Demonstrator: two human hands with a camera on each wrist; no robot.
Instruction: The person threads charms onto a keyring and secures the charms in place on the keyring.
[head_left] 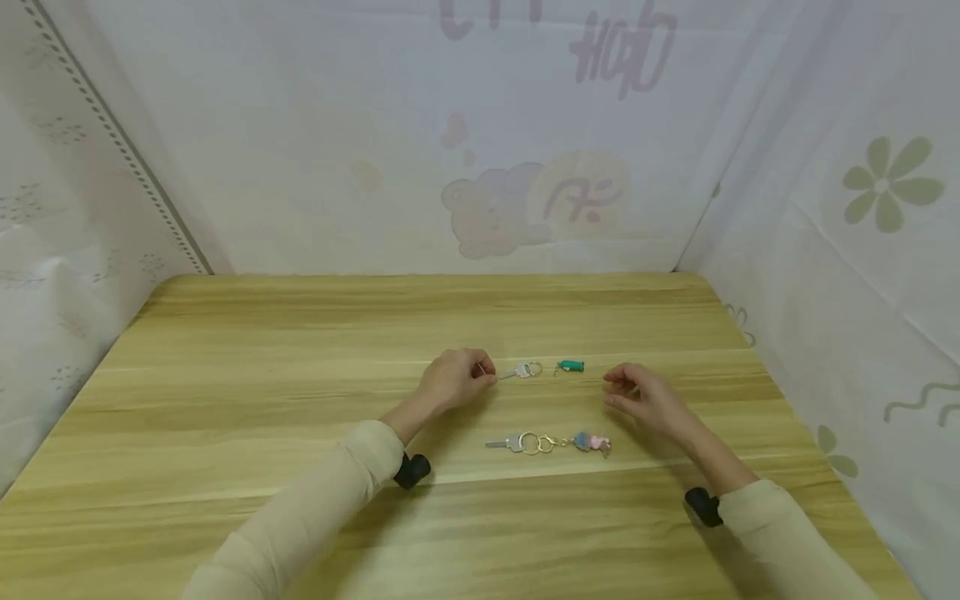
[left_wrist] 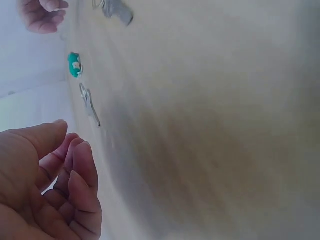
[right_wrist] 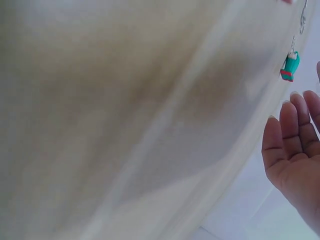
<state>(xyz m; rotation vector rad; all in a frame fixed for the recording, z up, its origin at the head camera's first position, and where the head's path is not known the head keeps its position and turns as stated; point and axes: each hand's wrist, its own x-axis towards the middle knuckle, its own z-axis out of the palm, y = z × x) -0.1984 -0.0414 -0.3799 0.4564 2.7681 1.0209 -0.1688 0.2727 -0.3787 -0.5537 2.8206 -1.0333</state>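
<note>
In the head view, a silver key [head_left: 522, 371] on a split ring lies flat, with a small green charm [head_left: 571, 366] just right of its ring. My left hand [head_left: 456, 379] hovers by the key's tip; the left wrist view shows its fingers loosely bent, holding nothing and apart from the key [left_wrist: 90, 106]. To the right of the charm is my right hand [head_left: 648, 402], fingers relaxed and nothing in them. Closer to me lies a second key [head_left: 513, 443], joined by a ring and gold clasp to a blue and pink charm [head_left: 591, 442].
Everything lies on a wood-grain table [head_left: 285, 367] with rounded far corners. A printed white cloth [head_left: 315, 150] hangs behind it and along both sides. Dark wrist devices sit under the left sleeve [head_left: 307, 500] and right sleeve [head_left: 787, 533] cuffs.
</note>
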